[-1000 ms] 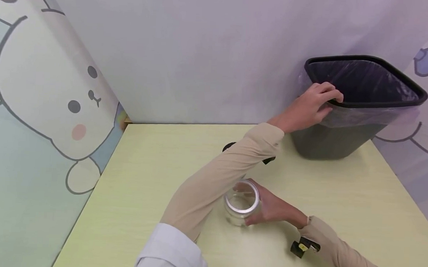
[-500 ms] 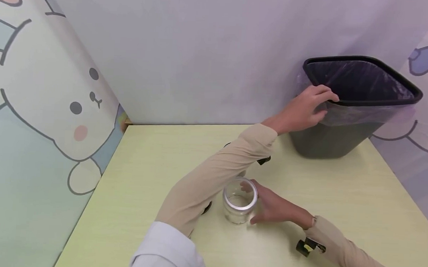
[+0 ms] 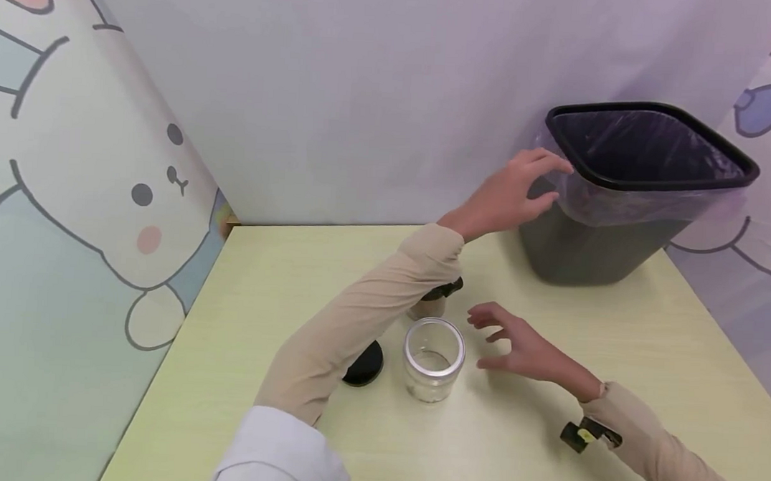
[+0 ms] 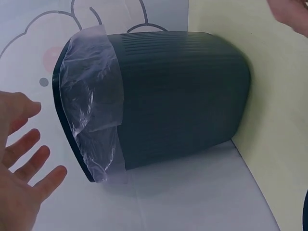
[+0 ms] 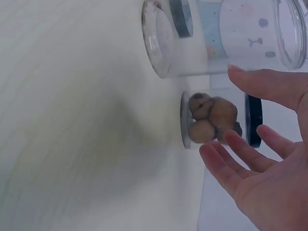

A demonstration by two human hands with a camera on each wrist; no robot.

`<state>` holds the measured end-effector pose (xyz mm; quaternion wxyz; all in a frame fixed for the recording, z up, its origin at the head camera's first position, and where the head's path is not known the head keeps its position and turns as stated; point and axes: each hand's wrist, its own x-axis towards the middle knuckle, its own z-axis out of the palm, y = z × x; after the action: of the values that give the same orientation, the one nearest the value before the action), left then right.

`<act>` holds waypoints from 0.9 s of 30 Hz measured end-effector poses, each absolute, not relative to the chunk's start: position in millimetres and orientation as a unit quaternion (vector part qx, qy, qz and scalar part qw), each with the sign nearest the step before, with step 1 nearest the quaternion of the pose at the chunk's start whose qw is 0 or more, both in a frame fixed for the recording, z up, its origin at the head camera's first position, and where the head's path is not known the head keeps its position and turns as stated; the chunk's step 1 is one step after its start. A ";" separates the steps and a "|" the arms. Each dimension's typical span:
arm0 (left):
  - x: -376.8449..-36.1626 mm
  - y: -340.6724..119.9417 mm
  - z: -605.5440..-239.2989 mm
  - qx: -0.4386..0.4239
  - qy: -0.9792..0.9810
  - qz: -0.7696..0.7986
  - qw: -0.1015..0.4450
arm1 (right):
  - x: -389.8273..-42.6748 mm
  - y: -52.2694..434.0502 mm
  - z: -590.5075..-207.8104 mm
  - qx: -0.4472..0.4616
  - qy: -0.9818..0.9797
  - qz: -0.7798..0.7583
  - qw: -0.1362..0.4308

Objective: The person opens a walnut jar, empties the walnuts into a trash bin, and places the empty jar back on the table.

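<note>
A black lid (image 3: 363,364) is lying flat just left of the open glass jar (image 3: 433,357). The right hand (image 3: 524,348) is hovering beside that jar, fingers spread, holding nothing. A second jar (image 5: 211,119) with round brown things is sitting just behind. The left hand (image 3: 507,192) is floating loose and empty near the bin (image 3: 626,201). Moving slowly should be best: the jars are close together. There is lots of bare table (image 3: 645,352) right of the right hand.

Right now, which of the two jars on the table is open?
The empty clear jar nearest the right hand is open, with its black lid lying beside it. The other jar, behind it, holds brown lumps and wears its lid.
</note>
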<state>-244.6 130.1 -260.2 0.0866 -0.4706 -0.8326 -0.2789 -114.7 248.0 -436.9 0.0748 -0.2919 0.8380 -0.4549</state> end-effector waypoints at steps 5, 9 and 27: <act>-244.3 112.8 -261.3 -0.457 -0.833 -0.295 0.101 | -118.6 255.3 -432.2 -0.269 0.852 -0.448 0.042; -243.8 99.4 -264.8 -0.447 -0.831 -0.316 0.103 | -122.5 257.7 -430.9 -0.257 0.856 -0.449 0.019; -238.9 57.9 -292.9 -0.424 -0.809 -0.388 0.123 | -129.0 238.7 -399.0 -0.229 0.860 -0.456 -0.008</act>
<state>-238.9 57.9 -292.9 0.1233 -0.4238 -0.8092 -0.3878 -129.0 238.7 -399.0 -0.0081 -0.2289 0.8600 -0.4560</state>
